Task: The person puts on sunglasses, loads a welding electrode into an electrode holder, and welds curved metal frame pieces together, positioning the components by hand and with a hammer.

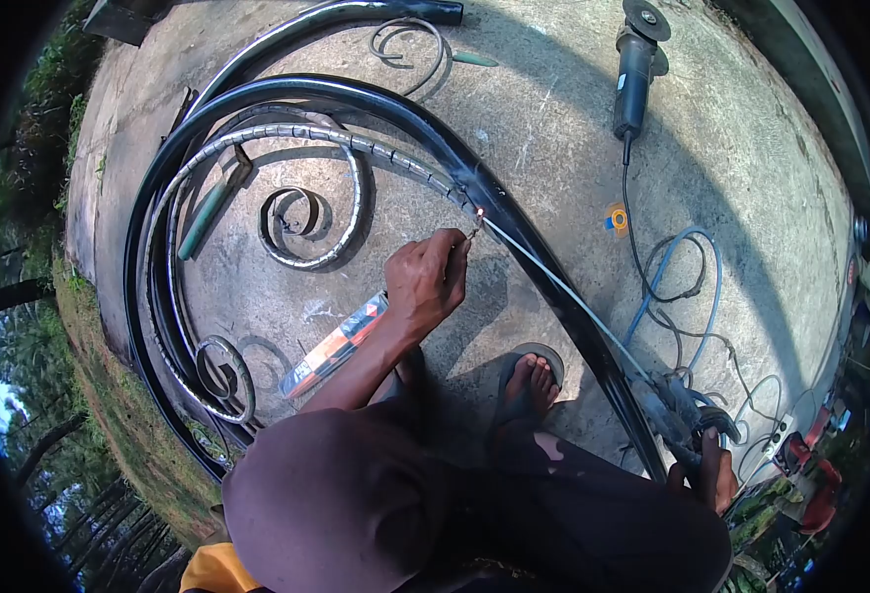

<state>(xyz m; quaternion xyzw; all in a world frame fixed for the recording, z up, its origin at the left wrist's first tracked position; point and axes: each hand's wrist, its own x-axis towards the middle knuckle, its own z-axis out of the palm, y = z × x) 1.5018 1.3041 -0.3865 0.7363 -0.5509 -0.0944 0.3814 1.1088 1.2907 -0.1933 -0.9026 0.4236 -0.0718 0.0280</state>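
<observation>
My left hand (427,282) is closed in a pinch near the middle, on a small thin piece too small to name. Just beyond its fingertips, a small bright glow shows where the tip of a long pale welding rod (563,285) meets the end of a curved, ridged metal strip (385,150). At the lower right, my right hand (708,474) is wrapped round the dark electrode holder (674,413), which carries the rod's other end. A thick black curved tube (543,277) runs beneath the rod.
An angle grinder (635,74) lies at the upper right, its cable trailing down. A green-handled hammer (207,212), a patterned box (336,346), an orange ring (617,218) and a scrolled metal strip (308,262) lie on the concrete. A red machine (818,484) stands lower right.
</observation>
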